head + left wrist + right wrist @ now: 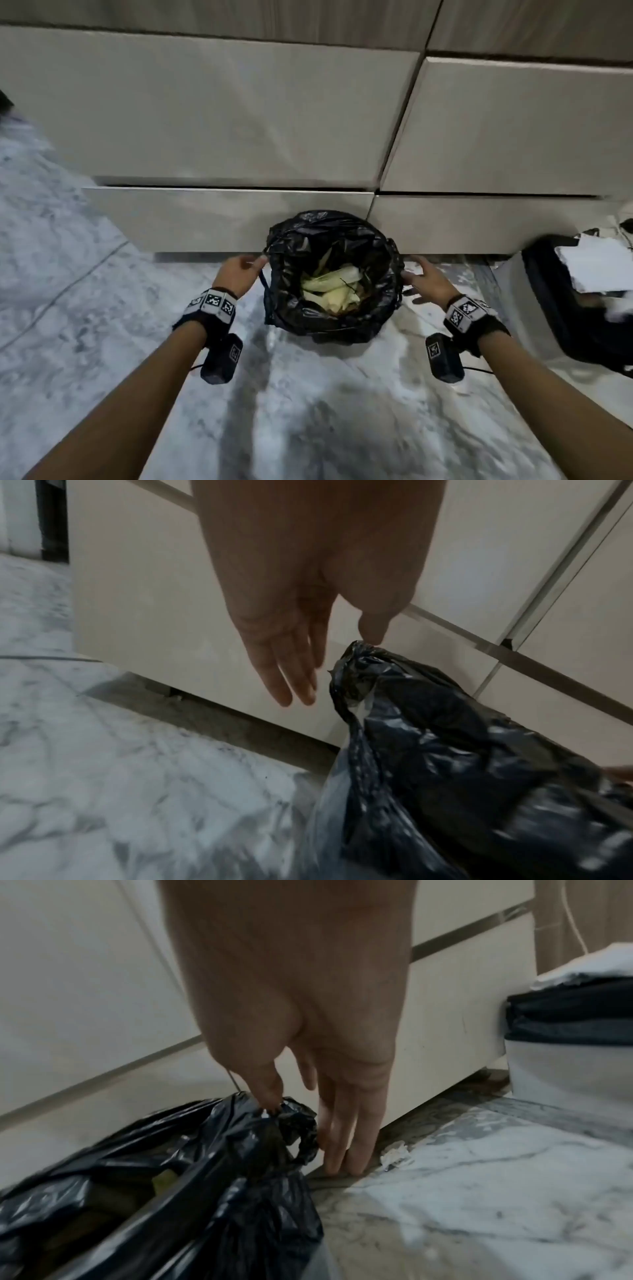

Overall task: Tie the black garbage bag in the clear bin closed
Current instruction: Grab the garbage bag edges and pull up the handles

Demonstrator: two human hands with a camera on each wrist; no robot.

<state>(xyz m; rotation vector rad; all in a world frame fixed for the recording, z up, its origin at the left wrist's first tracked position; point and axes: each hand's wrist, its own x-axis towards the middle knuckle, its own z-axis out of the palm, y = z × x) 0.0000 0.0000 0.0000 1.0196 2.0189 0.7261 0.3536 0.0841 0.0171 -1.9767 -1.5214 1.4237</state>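
Dim, flat indoor light throughout. Head view bends the pale cabinet drawer fronts [239, 113] at the edges; soft, slightly smeared. Small highlights glint on the crinkled black plastic garbage bag [445, 764]. Both wrist views blurred; grey-veined white marble floor [479, 1191] smeared.

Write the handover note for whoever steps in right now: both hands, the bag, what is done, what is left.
Left hand: fingers straight, thumb tip touching the bag's left ear; no grip yet.
Right hand: thumb and forefinger pinch the right ear, other fingers straight.
Black garbage bag: in the clear bin on the marble floor against the drawers, mouth open, yellowish waste inside.
Done: hands at both ears.
Left: lift the ears off the rim, gather and knot.
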